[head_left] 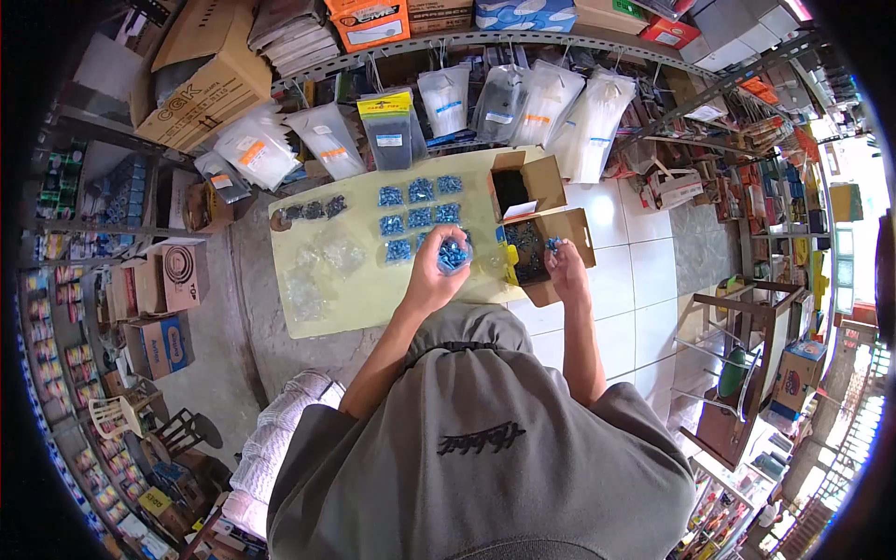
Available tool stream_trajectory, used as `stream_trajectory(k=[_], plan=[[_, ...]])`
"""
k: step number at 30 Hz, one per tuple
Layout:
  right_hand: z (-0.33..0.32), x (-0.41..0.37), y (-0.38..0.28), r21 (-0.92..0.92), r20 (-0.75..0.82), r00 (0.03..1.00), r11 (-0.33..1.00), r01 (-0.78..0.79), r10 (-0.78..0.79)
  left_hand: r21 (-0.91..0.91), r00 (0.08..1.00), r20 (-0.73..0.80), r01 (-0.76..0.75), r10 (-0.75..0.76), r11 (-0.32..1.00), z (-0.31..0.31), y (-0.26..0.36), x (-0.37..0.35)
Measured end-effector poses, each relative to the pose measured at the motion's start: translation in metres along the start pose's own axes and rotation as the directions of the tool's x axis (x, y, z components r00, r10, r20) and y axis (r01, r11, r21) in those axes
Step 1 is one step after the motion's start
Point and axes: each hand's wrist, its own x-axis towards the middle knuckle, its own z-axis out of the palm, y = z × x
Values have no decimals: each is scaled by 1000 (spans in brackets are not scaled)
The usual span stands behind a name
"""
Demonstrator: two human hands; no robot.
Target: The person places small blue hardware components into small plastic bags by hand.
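My left hand (pixel 431 277) is closed around a small clear bag of blue pieces (pixel 454 255), held over the table. My right hand (pixel 568 272) pinches a few small blue pieces (pixel 553 245) at its fingertips, above the near edge of an open cardboard box (pixel 574 231) with small dark and blue parts inside. Several clear packets of blue pieces (pixel 420 190) lie in rows on the pale yellow table (pixel 364 299), ahead of my left hand. What exactly the blue pieces are is too small to tell.
Packets of dark pieces (pixel 314 207) and crumpled clear bags (pixel 308 291) lie on the table's left. Another open box (pixel 551 177) stands at the back right. Bags of white cable ties (pixel 446 101) hang from the shelf behind. A white wrapped roll (pixel 275 448) stands at lower left.
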Motion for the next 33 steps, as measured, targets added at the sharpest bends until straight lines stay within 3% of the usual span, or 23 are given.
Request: stream_trajectory(k=[3,5,8,15,21,27,33], plan=[[-1,6,5,125,-40,995,988,-91,97,-16,1000,14,19,-19,1000,0,1,1],[-7,12,8,206,187,966,955,-214,176,-33,1000,4,21,-21,999,-1,2,0],[-7,21,20,234,70,957,928,-289,281,-58,1000,-4,24,-24,998,-3,5,0],[-2,21,28,223,-17,951,928,-297,308,-22,999,-10,-40,40,999,-5,3,0],[-4,22,27,259,75,941,905,-337,329,-15,1000,-3,-16,16,1000,-6,3,0],[10,13,19,156,49,952,939,-306,302,-22,1000,-10,-27,27,999,-3,1,0],[34,-3,5,96,151,945,948,-305,289,-27,999,-20,-27,27,999,-2,1,0]])
